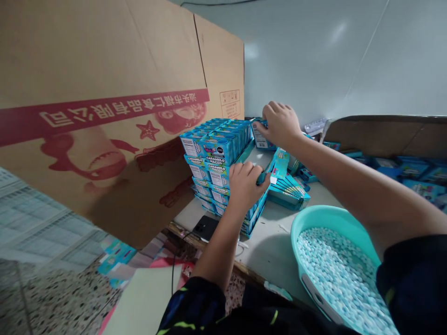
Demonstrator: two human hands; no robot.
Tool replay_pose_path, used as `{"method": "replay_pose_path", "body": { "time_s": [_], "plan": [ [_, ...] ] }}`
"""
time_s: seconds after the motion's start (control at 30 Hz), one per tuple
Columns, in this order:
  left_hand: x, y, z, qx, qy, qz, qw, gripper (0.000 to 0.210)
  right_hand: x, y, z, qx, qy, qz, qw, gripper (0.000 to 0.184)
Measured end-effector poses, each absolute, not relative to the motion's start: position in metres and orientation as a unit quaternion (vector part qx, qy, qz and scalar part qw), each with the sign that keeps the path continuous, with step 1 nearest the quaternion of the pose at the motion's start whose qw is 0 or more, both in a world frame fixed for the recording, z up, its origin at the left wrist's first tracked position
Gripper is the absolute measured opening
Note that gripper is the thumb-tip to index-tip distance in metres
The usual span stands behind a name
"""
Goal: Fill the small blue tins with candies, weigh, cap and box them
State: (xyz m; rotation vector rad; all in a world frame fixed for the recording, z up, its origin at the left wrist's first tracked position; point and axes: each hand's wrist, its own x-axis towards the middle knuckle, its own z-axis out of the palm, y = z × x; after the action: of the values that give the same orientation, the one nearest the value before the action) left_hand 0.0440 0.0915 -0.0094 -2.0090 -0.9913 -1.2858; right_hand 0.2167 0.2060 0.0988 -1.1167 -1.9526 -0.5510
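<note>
Blue candy boxes (213, 146) stand packed in stacked display trays (214, 160) marked "CARAMELO MACIZO". My right hand (281, 123) is closed on one small blue candy box (262, 137) at the back right of the stack. By the stack's near right corner is my left hand (244, 184), its fingers curled and the thumb toward the right. A bit of blue shows between that thumb and the fingers, but I cannot make out what it is. Right of the left hand lie flat blue cartons (288, 186), fanned over one another.
A large cardboard carton (146, 70) rises along the left. A turquoise basin (307, 214) full of pale blue candies stands at the right front. A black phone (206, 227) lies near the table edge. More blue boxes (412, 167) sit in an open carton (387, 132) at the right.
</note>
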Motion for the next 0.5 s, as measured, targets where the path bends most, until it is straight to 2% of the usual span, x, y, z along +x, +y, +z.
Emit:
{"method": "replay_pose_path", "body": {
  "time_s": [0.1, 0.33, 0.5],
  "plan": [
    [0.044, 0.092, -0.009, -0.745, -0.361, -0.484, 0.283, 0.023, 0.215, 0.204, 0.091, -0.444, -0.746, -0.218, 0.445, 0.033],
    [0.044, 0.088, -0.006, -0.748, -0.362, -0.472, 0.296, 0.019, 0.224, 0.204, 0.069, -0.446, -0.761, -0.127, 0.454, 0.025],
    [0.045, 0.087, -0.005, -0.753, -0.389, -0.461, 0.262, 0.021, 0.256, 0.193, 0.036, -0.446, -0.715, -0.121, 0.524, 0.033]
  ]
}}
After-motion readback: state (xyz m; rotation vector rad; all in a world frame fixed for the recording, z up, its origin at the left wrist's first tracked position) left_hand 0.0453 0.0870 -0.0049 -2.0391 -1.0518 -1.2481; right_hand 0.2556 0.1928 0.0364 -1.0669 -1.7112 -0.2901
